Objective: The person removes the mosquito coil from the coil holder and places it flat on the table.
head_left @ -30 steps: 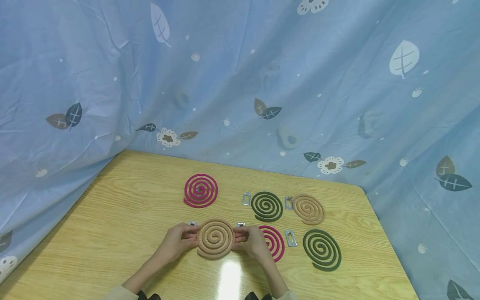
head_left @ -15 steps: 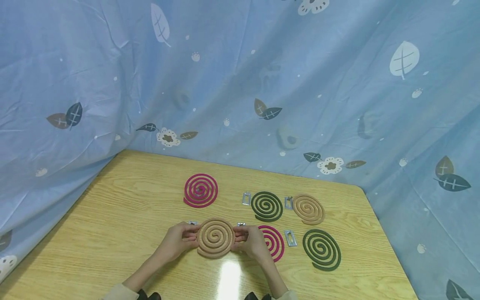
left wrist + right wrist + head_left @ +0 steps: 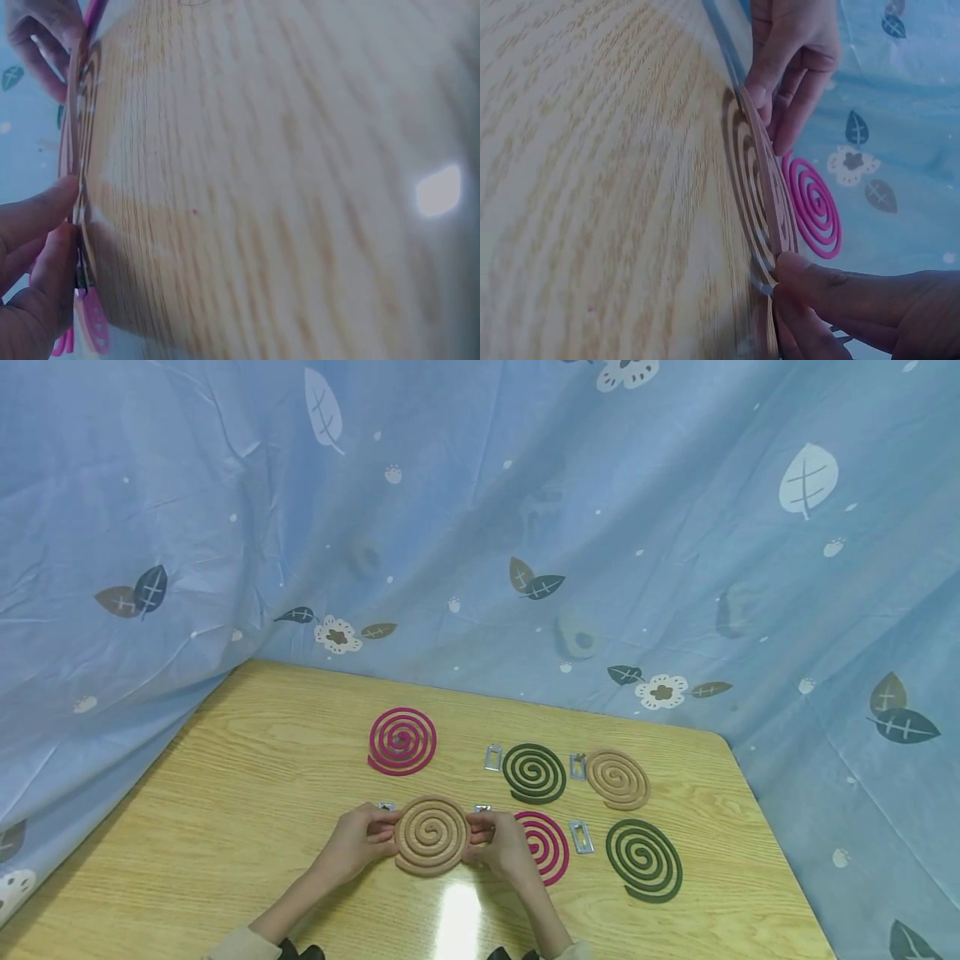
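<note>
A tan mosquito coil [image 3: 432,832] is held between both hands near the front of the table, a little off the wood. My left hand [image 3: 356,842] pinches its left rim between thumb and fingers. On the opposite rim, my right hand [image 3: 502,845] does the same. Seen edge-on in the right wrist view, the tan coil [image 3: 768,195] hovers close to the tabletop. The left wrist view has the left thumb and fingers [image 3: 45,281] on its rim. A magenta coil [image 3: 558,852] lies beside the right hand, which partly covers it.
Behind lies another magenta coil [image 3: 402,741]. To the right are two dark green coils [image 3: 532,770] and a second tan coil [image 3: 617,775]. Several small metal coil stands [image 3: 487,758] lie among them; two are just behind the hands. A blue patterned cloth [image 3: 480,527] surrounds the wooden table [image 3: 247,760].
</note>
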The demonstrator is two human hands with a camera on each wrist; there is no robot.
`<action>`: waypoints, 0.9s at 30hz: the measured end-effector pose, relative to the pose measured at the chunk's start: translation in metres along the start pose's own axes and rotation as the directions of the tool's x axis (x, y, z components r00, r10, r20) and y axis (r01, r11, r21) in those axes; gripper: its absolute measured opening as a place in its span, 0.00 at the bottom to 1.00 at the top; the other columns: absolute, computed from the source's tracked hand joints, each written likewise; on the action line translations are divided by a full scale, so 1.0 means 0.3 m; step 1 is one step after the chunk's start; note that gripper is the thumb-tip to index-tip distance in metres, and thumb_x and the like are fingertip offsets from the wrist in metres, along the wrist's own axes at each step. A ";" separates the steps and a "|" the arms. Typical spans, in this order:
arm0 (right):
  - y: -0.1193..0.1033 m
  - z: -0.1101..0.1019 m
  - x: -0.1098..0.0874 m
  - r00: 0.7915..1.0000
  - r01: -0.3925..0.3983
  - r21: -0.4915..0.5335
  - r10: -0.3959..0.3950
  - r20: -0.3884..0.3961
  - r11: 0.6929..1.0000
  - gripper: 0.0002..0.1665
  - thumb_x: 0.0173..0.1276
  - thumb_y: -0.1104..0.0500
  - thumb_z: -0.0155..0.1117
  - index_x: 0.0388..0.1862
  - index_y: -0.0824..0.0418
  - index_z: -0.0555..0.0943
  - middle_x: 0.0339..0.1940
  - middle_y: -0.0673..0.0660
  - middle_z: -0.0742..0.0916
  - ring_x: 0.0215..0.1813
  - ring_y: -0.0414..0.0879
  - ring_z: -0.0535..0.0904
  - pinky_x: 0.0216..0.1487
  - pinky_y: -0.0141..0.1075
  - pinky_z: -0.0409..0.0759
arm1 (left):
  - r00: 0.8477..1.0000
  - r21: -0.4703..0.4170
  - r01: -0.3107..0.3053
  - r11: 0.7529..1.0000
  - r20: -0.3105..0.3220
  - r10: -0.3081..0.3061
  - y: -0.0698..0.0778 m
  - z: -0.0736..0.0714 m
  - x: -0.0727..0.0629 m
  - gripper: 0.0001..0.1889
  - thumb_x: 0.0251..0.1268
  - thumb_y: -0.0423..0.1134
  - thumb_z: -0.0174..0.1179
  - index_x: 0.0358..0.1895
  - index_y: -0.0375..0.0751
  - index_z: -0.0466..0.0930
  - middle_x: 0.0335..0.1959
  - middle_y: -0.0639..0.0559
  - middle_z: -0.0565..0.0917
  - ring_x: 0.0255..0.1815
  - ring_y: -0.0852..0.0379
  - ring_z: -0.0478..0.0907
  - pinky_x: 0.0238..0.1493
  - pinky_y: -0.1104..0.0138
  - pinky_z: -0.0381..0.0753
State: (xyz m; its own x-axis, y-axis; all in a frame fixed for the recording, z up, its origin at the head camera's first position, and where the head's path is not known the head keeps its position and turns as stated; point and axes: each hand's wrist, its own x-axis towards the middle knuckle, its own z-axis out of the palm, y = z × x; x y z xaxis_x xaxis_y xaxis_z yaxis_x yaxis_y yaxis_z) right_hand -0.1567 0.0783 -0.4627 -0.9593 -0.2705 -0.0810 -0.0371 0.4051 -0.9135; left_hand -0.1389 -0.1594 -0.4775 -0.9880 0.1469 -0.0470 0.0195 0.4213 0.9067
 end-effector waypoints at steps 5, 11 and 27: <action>-0.002 0.005 -0.003 1.000 0.026 -0.038 -0.026 -0.004 0.999 0.28 0.41 0.78 0.75 0.46 0.78 0.80 0.36 0.65 0.86 0.35 0.52 0.84 0.31 0.28 0.84 | 1.000 0.012 -0.020 1.000 -0.006 0.020 0.001 -0.004 -0.005 0.23 0.46 0.21 0.69 0.49 0.20 0.77 0.36 0.42 0.77 0.42 0.45 0.82 0.44 0.72 0.84; -0.004 0.009 -0.006 0.999 0.031 -0.035 -0.031 -0.007 0.999 0.28 0.42 0.80 0.74 0.46 0.80 0.79 0.35 0.64 0.84 0.35 0.53 0.83 0.31 0.27 0.83 | 1.000 0.003 -0.018 1.000 -0.013 0.018 -0.002 0.001 -0.003 0.23 0.45 0.21 0.70 0.49 0.19 0.78 0.35 0.43 0.76 0.42 0.44 0.82 0.44 0.72 0.84; -0.007 0.010 -0.005 0.999 0.001 -0.050 -0.002 -0.033 0.999 0.26 0.40 0.79 0.74 0.43 0.78 0.80 0.34 0.63 0.85 0.34 0.52 0.83 0.29 0.28 0.83 | 1.000 0.020 -0.005 1.000 -0.027 0.006 -0.007 0.009 0.004 0.23 0.45 0.21 0.70 0.49 0.22 0.79 0.36 0.45 0.76 0.41 0.48 0.82 0.43 0.74 0.83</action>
State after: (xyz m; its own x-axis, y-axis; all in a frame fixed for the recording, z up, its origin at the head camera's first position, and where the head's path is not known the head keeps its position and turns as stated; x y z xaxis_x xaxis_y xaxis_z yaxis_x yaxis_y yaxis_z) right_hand -0.1543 0.0753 -0.4619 -0.9679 -0.2427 -0.0659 -0.0516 0.4480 -0.8925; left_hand -0.1398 -0.1577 -0.4805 -0.9917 0.1247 -0.0305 0.0275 0.4381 0.8985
